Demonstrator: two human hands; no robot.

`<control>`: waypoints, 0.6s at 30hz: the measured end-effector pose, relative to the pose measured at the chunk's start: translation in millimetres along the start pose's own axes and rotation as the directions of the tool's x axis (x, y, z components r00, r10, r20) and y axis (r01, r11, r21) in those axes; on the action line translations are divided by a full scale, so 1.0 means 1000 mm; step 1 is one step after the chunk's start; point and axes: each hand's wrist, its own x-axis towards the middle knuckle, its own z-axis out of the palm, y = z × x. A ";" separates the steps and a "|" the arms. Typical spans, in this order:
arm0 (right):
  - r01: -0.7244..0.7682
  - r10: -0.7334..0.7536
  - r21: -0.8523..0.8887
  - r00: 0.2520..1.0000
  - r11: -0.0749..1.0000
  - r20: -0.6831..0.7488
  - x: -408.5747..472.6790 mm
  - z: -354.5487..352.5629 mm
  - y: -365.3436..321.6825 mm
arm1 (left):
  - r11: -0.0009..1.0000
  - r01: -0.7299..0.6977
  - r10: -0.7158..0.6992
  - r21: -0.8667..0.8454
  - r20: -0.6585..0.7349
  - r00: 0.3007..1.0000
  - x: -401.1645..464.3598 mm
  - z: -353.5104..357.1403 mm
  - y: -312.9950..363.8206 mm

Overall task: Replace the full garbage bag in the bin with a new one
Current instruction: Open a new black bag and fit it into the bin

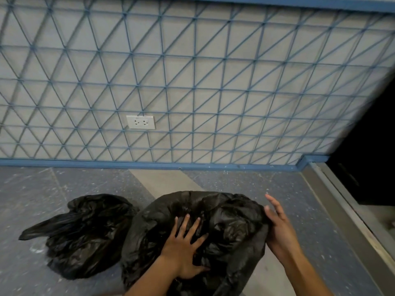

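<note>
A black garbage bag [224,212] is draped over a round bin in the lower middle of the view; the bin itself is hidden beneath the plastic. My left hand [183,248] lies flat on the middle of this bag with fingers spread. My right hand [277,227] rests against the bag's right edge, fingers extended and apart. A second black garbage bag [85,233], bulging and full, sits on the floor just to the left, with its loose end pointing left.
A wall with a blue lattice pattern and a white power socket [140,122] stands behind, edged by a blue baseboard [149,164]. A metal door track [342,201] and a dark opening lie to the right. The floor is grey speckled tile.
</note>
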 end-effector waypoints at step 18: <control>-0.097 0.009 -0.845 0.994 0.526 -0.109 0.020 -0.010 0.014 | 0.942 0.078 -0.023 -0.327 0.170 0.985 0.004 0.003 0.010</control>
